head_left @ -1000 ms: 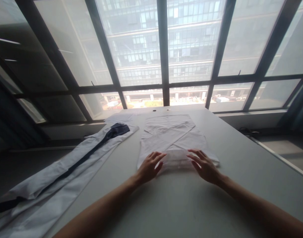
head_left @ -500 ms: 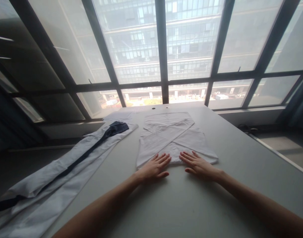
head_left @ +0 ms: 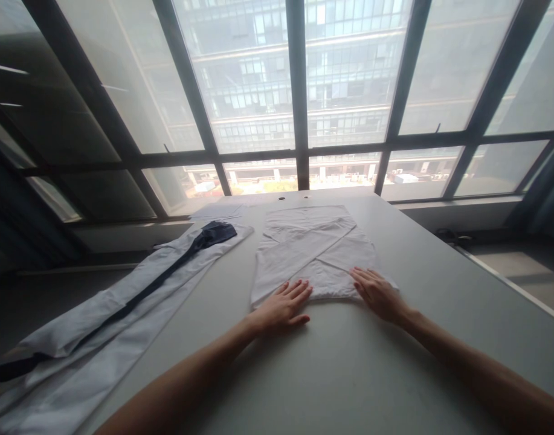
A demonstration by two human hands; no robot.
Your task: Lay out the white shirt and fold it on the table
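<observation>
A white garment (head_left: 304,241) lies folded on the white table (head_left: 322,374), its sleeves crossed diagonally over the body. My left hand (head_left: 283,305) rests flat on its near edge, left of the middle, with fingers spread and the thumb on the table. Near the garment's lower right corner, my right hand (head_left: 379,294) touches the cloth with its fingers extended and fairly close together. Neither hand holds anything.
White cloth with a dark navy strip (head_left: 163,272) stretches along the table's left side and over its edge. Pale sheets (head_left: 217,211) lie at the far left. Two small round spots sit near the far edge, before tall windows (head_left: 254,72).
My right hand has shifted right and slightly away from me, from the near edge towards the garment's right corner. My left hand stays in place.
</observation>
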